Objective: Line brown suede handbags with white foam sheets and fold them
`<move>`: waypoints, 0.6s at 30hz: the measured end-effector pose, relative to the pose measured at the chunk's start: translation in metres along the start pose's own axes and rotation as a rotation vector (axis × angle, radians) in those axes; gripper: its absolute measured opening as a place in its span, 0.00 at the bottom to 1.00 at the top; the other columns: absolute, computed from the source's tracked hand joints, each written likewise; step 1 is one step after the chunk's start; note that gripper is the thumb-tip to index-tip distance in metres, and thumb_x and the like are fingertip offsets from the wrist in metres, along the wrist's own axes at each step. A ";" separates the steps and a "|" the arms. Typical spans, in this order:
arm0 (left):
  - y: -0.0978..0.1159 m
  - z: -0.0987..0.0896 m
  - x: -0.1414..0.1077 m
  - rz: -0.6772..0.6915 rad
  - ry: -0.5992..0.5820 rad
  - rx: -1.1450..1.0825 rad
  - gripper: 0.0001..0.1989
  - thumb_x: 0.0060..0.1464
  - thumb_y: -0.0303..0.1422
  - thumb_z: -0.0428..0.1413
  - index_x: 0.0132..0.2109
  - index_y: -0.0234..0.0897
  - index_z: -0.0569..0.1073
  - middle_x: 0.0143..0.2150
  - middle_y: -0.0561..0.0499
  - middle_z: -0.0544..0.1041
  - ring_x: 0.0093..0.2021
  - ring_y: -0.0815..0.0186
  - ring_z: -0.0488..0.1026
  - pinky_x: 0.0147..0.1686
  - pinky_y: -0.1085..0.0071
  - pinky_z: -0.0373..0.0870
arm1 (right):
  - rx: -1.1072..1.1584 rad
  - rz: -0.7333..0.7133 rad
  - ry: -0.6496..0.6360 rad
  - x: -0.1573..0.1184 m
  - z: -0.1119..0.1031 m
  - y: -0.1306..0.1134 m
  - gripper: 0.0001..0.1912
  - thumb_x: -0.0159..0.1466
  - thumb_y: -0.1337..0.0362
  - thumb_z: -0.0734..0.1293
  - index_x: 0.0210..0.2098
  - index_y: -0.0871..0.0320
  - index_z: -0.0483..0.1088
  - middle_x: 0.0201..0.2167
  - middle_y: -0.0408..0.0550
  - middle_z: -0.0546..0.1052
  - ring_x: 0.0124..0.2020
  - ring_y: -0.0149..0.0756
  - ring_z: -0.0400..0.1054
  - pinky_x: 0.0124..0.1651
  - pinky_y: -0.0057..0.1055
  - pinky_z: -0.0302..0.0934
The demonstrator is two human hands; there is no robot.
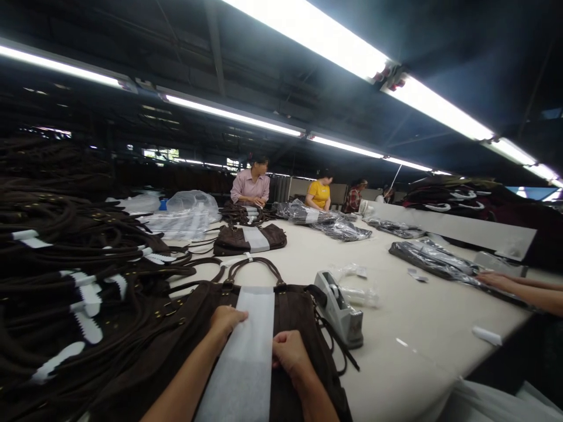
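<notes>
In front of me a dark brown handbag (295, 305) lies on the table, its two looped handles pointing away. A white paper strip (253, 351) runs lengthwise over its middle. My left hand (227, 321) is at the strip's left edge, thumb on the paper and fingers bent, closed on that edge as far as I can see. At the right edge, lower down, my right hand (290, 356) is closed with fingers curled in against the paper; its fingertips are partly hidden. A grey tape dispenser (341, 310) stands just right of the bag.
Brown bags with white-wrapped parts (88, 293) are heaped at left. Another strip-wrapped handbag (233, 239) lies ahead, near clear plastic bags (185, 217). Plastic-wrapped bags (431, 258) lie at right, where a co-worker's hands (497, 280) reach in. Several people stand across the table (396, 316).
</notes>
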State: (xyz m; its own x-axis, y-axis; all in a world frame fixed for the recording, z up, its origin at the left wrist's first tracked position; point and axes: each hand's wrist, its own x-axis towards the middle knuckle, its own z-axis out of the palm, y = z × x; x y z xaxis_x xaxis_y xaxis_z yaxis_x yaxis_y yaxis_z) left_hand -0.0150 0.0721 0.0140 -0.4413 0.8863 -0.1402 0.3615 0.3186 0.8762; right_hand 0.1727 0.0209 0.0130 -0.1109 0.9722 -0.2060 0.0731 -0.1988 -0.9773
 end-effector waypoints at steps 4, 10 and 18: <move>0.001 -0.001 -0.001 0.007 -0.038 0.085 0.13 0.53 0.37 0.61 0.27 0.34 0.71 0.23 0.57 0.73 0.26 0.69 0.72 0.34 0.68 0.70 | -0.007 0.009 0.024 -0.001 0.001 -0.002 0.11 0.46 0.75 0.65 0.12 0.59 0.61 0.06 0.37 0.63 0.10 0.23 0.55 0.14 0.19 0.48; 0.005 -0.006 -0.009 0.054 -0.029 0.112 0.08 0.46 0.33 0.62 0.25 0.34 0.74 0.21 0.53 0.75 0.28 0.62 0.75 0.31 0.68 0.67 | -0.002 0.010 0.062 -0.001 0.002 -0.003 0.11 0.48 0.72 0.65 0.13 0.59 0.62 0.07 0.39 0.64 0.10 0.25 0.58 0.14 0.19 0.47; -0.003 -0.004 -0.009 0.047 -0.025 0.137 0.10 0.51 0.36 0.60 0.27 0.34 0.73 0.24 0.53 0.76 0.28 0.65 0.74 0.31 0.69 0.67 | -0.017 0.020 0.037 -0.005 0.001 -0.004 0.10 0.48 0.72 0.65 0.13 0.59 0.63 0.07 0.39 0.65 0.09 0.23 0.57 0.13 0.18 0.46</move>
State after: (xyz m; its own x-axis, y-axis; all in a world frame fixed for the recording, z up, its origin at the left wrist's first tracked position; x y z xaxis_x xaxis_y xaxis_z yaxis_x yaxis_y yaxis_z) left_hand -0.0155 0.0620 0.0148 -0.4013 0.9089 -0.1137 0.4909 0.3182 0.8110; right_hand 0.1721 0.0164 0.0184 -0.0730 0.9720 -0.2234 0.0918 -0.2165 -0.9720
